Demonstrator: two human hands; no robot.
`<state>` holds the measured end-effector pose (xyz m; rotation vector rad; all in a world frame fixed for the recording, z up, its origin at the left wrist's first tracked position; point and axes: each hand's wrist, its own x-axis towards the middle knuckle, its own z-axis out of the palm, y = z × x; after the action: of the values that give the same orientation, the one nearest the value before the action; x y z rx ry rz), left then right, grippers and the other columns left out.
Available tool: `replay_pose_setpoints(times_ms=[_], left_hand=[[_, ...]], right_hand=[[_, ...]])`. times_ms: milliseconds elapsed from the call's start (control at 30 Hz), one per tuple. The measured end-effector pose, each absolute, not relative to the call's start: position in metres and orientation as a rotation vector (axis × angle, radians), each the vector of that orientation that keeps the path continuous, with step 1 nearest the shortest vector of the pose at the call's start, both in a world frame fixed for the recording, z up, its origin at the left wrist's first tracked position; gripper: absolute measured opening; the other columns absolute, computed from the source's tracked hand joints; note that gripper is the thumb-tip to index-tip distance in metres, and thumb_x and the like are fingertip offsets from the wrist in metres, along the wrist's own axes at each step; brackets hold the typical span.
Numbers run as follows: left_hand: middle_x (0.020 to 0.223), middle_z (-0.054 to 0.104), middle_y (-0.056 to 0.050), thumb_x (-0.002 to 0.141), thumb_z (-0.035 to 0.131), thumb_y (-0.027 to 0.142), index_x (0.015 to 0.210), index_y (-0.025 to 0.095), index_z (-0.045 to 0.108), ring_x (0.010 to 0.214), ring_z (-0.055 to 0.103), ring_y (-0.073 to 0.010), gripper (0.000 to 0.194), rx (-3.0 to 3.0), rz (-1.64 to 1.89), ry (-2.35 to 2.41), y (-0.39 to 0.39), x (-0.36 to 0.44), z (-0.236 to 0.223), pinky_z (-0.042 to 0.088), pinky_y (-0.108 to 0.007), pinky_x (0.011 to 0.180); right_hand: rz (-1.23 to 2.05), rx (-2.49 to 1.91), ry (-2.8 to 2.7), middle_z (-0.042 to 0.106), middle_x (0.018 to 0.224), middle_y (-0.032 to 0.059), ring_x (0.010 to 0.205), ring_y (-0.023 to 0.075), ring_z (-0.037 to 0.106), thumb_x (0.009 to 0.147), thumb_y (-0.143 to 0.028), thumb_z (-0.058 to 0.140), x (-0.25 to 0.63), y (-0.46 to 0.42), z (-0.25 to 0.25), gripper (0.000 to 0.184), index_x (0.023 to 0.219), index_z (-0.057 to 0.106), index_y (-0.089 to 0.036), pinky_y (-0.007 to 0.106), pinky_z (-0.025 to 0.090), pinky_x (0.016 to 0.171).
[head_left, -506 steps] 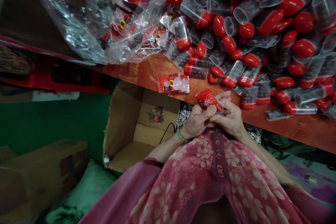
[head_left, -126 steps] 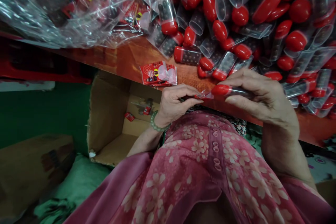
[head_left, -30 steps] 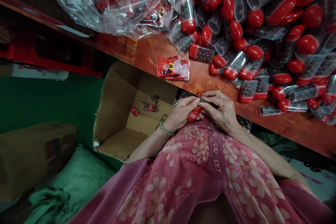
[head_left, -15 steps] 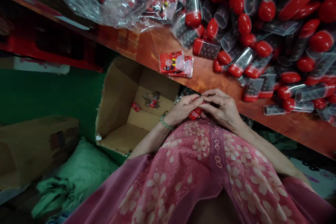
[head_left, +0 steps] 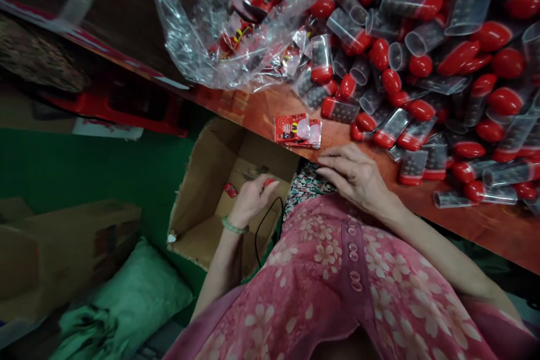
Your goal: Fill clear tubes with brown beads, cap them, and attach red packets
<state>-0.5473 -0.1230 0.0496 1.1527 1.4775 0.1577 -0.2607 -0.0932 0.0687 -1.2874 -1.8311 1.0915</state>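
Note:
My left hand (head_left: 253,199), with a green bead bracelet (head_left: 234,226) at the wrist, is closed over the opening of a cardboard box (head_left: 196,171). A sliver of a small red packet (head_left: 269,181) shows between its thumb and fingers; the rest is hidden. Beside the table edge, my right hand (head_left: 353,173) is held with loosely bent fingers apart and nothing visible in them. Just beyond it, a small stack of red printed cards (head_left: 292,128) lies on the table. Inside the box lies another small red packet (head_left: 230,189).
A heap of clear tubes with red caps (head_left: 394,124), holding dark beads, covers the right of the wooden table (head_left: 240,109). A clear plastic bag (head_left: 189,50) with red printed pieces lies at the back. Left on the floor are a green sack (head_left: 143,278) and another carton (head_left: 63,253).
My left hand has parted from the right and moved left over the box with the red packet. My right hand has stayed near the table edge, its fingers now free. The view has shifted slightly.

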Motion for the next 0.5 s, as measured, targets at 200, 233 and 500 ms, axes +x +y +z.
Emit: replay_pose_setpoints(times_ms=[200,233,500], left_hand=[[0.102,0.078,-0.02,0.092,0.063,0.063,0.116,0.014,0.071,0.092,0.075,-0.0358,0.055,1.745,0.053,1.955,-0.119,-0.587,0.068,0.06,-0.049,0.079],[0.111,0.077,-0.02,0.097,0.06,0.057,0.119,0.014,0.071,0.099,0.075,-0.0347,0.049,1.82,0.129,1.93,-0.114,-0.579,0.072,0.061,-0.049,0.086],[0.145,0.064,-0.017,0.103,0.058,0.025,0.14,0.014,0.061,0.142,0.058,-0.0261,0.039,2.457,0.666,1.433,-0.052,-0.49,0.052,0.053,-0.043,0.117]], right_hand=[[0.721,-1.315,-2.231,0.071,0.136,0.0132,0.129,0.0285,0.058,0.105,-0.024,0.052,-0.28,-0.053,0.048,0.032,0.13,0.068,-0.015,0.047,0.047,0.105],[0.684,-1.317,-2.291,0.071,0.136,0.0127,0.13,0.0287,0.057,0.105,-0.022,0.051,-0.284,-0.049,0.045,0.032,0.132,0.067,-0.014,0.047,0.046,0.103],[0.403,-1.333,-2.477,0.074,0.119,0.0146,0.113,0.0275,0.058,0.107,-0.017,0.043,-0.296,-0.048,0.038,0.031,0.12,0.07,-0.01,0.048,0.038,0.1]])
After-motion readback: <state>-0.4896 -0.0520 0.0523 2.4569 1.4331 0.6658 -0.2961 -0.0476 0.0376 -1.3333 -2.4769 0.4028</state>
